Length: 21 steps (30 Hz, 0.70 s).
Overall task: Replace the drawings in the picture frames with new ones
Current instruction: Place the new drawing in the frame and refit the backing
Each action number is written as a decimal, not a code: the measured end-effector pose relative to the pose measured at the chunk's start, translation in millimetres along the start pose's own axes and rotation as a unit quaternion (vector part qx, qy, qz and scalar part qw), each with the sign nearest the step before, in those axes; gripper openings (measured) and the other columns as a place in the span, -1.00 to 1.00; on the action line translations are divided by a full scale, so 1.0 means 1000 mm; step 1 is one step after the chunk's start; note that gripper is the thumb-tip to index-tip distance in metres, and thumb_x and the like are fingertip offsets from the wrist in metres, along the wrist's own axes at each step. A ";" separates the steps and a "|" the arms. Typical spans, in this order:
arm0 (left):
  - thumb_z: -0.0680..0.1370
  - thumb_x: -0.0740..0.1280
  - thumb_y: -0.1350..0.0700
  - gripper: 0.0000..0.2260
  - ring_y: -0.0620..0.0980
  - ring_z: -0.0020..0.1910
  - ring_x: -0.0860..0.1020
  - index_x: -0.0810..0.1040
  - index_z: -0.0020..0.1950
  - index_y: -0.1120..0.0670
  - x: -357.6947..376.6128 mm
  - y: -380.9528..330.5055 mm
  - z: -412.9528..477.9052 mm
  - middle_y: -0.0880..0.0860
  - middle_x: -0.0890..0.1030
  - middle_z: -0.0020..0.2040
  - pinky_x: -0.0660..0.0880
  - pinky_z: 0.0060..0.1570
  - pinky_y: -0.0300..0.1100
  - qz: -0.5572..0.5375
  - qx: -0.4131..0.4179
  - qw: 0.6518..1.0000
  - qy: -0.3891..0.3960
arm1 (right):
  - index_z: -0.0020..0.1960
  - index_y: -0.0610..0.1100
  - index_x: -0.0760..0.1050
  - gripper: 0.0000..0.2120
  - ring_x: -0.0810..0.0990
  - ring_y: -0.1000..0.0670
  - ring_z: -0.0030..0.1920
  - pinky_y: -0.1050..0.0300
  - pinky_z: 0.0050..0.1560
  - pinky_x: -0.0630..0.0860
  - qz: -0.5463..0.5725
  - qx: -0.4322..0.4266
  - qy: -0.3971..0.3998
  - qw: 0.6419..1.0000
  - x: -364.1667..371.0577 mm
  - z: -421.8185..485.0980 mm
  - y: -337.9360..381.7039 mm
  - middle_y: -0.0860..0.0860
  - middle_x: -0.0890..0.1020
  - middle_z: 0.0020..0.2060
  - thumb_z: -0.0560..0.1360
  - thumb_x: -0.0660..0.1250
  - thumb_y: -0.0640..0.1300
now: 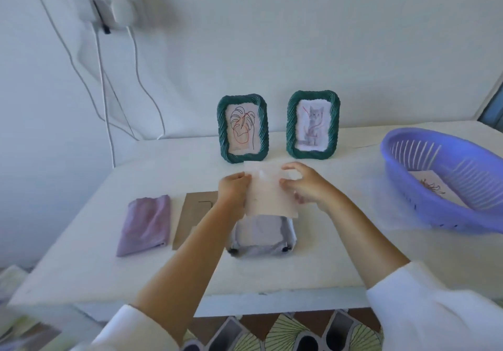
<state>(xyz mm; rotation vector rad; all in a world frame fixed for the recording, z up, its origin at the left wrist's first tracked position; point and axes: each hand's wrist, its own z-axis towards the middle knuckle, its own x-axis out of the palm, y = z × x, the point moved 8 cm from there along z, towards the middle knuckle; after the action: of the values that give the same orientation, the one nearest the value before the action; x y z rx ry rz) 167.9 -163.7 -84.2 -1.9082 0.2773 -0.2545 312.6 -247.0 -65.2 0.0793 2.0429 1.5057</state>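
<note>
Both my hands hold a pale sheet of paper (268, 190) up over the table, its blank back toward me. My left hand (233, 190) pinches its left edge and my right hand (306, 186) grips its right edge. Just below the sheet a third picture frame (261, 237) lies face down with its back open and small black clips at its near corners. Two green ribbed frames stand at the back: the left frame (243, 129) shows a leaf line drawing, the right frame (313, 124) shows a grey cat drawing. A brown cardboard backing (194, 216) lies left of my left arm.
A folded purple cloth (145, 225) lies at the left of the white table (81, 241). A blue slotted basket (446, 179) at the right holds another drawing (432, 187). Cables (136, 73) hang from a wall socket at the upper left.
</note>
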 end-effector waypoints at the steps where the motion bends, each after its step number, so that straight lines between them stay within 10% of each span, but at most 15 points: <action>1: 0.54 0.28 0.25 -0.80 0.15 -0.06 0.55 0.56 0.14 0.22 -0.010 0.008 0.004 0.17 0.61 -0.06 0.53 0.11 0.11 0.012 -0.016 1.000 -0.002 | 0.22 -0.09 0.42 -0.68 0.42 -0.02 -0.40 0.15 -0.31 0.39 0.043 0.028 0.009 0.999 0.012 0.001 -0.008 -0.10 0.51 -0.22 0.48 0.32 -0.24; 6: 0.48 0.34 0.26 -0.96 0.06 -0.23 0.54 0.58 -0.12 0.18 -0.039 0.031 0.019 0.08 0.55 -0.23 0.54 -0.18 -0.17 0.159 -0.006 0.987 -0.016 | 0.09 -0.21 0.52 -0.67 0.60 -0.17 -0.02 -0.05 -0.04 0.58 0.019 0.054 -0.064 0.996 0.030 0.005 -0.027 -0.19 0.58 0.05 0.34 0.44 -0.36; 11: 0.44 0.32 0.31 -0.70 -0.13 -0.44 0.31 0.31 -0.40 0.04 -0.036 0.025 0.023 -0.04 0.37 -0.40 0.24 -0.46 -0.35 0.304 0.081 0.949 -0.013 | 0.16 -0.24 0.53 -0.58 0.56 -0.08 0.10 0.28 -0.08 0.37 -0.114 0.025 -0.089 0.989 0.030 0.004 -0.024 -0.15 0.60 0.11 0.31 0.48 -0.30; 16: 0.46 0.23 0.36 -0.77 0.04 -0.34 0.44 0.39 -0.34 0.11 -0.026 0.020 0.018 0.06 0.48 -0.25 0.38 -0.33 -0.19 0.395 0.124 0.910 -0.030 | 0.18 -0.27 0.51 -0.56 0.54 -0.12 0.13 0.25 -0.08 0.34 -0.164 0.027 -0.089 0.982 0.031 0.005 -0.024 -0.18 0.59 0.10 0.32 0.47 -0.29; 21: 0.50 0.17 0.37 -0.73 0.19 -0.01 0.58 0.54 0.13 0.24 -0.023 0.015 0.013 0.20 0.57 0.09 0.50 -0.15 -0.11 0.434 0.145 0.887 -0.052 | 0.14 -0.28 0.52 -0.60 0.55 -0.14 0.10 0.22 -0.10 0.36 -0.192 0.034 -0.081 0.978 0.035 0.004 -0.025 -0.19 0.59 0.08 0.33 0.47 -0.26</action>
<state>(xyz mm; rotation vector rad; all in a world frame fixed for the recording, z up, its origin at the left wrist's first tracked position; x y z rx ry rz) 149.2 -150.6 -103.9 -1.3349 0.9275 0.3920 292.9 -239.0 -103.2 -0.1529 1.8507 1.1530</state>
